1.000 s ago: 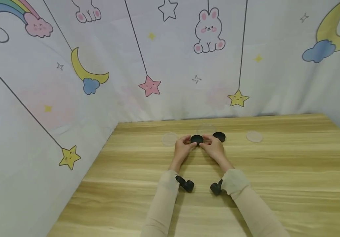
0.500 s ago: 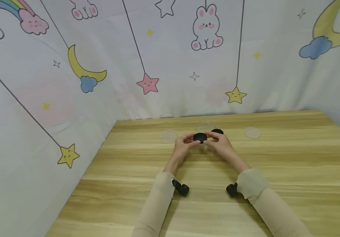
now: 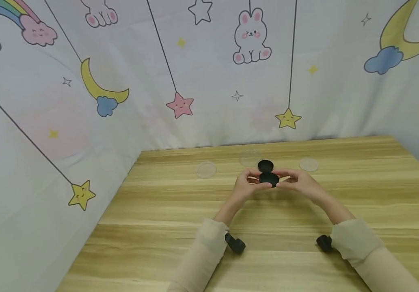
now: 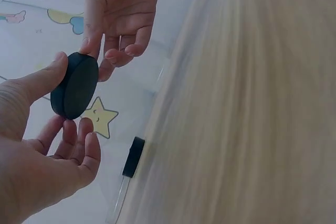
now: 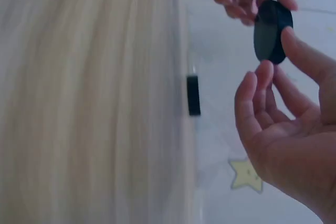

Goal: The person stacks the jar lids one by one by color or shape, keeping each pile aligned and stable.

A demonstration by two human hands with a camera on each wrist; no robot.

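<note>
Both hands hold one round black lid (image 3: pixel 269 179) above the table, its dark hollow facing up in the head view. My left hand (image 3: pixel 246 184) pinches its left edge between thumb and fingers. From the opposite side, my right hand (image 3: pixel 301 184) pinches the right edge. In the left wrist view the black lid (image 4: pixel 76 85) is tilted, thumb on one rim and fingertips at the other. A second round black piece (image 3: pixel 265 166) lies on the table just behind the held one. The right wrist view also shows this second black piece (image 5: pixel 193 95) resting on the tabletop.
Several clear round pieces lie toward the back: one clear disc (image 3: pixel 206 170) to the left, another clear disc (image 3: pixel 309 164) to the right, a fainter clear round piece (image 3: pixel 250 158) between. A printed curtain (image 3: pixel 213 121) hangs behind the wooden table (image 3: pixel 158 211).
Both hands have shifted right and slightly nearer with the black lid between them. It now sits in front of the second black piece, which stays on the table.
</note>
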